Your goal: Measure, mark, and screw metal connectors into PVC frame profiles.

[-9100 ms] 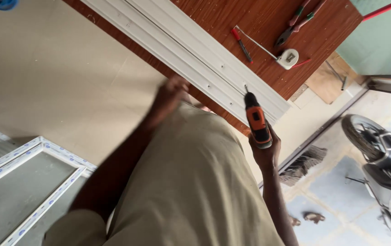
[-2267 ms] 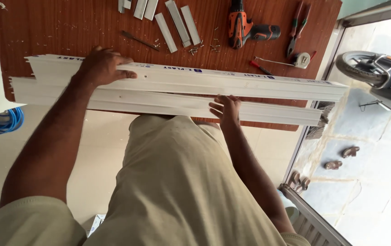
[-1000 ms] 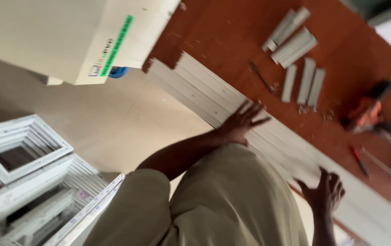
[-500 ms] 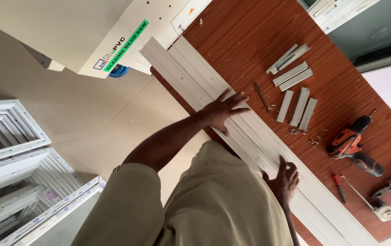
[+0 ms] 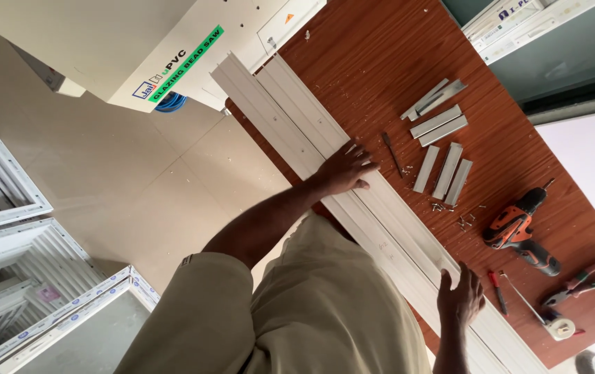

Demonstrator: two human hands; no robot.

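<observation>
The left hand [image 5: 344, 170] lies flat on the long white plastic strips [image 5: 380, 208], its fingers [image 5: 360, 154] spread and pressing down on the top strip, gripping nothing. The right hand [image 5: 461, 296] rests further along the same strips, close to the person's body, palm down with the fingers held loosely apart and the fingertips touching the white surface. The strips lie side by side along the near edge of the reddish-brown wooden bench [image 5: 380, 62], running from the white sawing machine [image 5: 165, 41] at one end towards the opposite corner. Further in on the bench, beyond the left hand, several short grey metal bars [image 5: 443, 170] lie in two loose groups, with a thin dark drill bit [image 5: 391, 152] between them and the strips and a scatter of small screws [image 5: 450, 211] beside them. An orange and black cordless drill [image 5: 519, 225] lies on its side near the far edge, and a red screwdriver [image 5: 497, 291], pliers [image 5: 581, 280] and a tape measure [image 5: 557, 325] sit towards the bench corner past the right hand. White window frames [image 5: 20, 242] lean on the tiled floor [image 5: 138, 180].
</observation>
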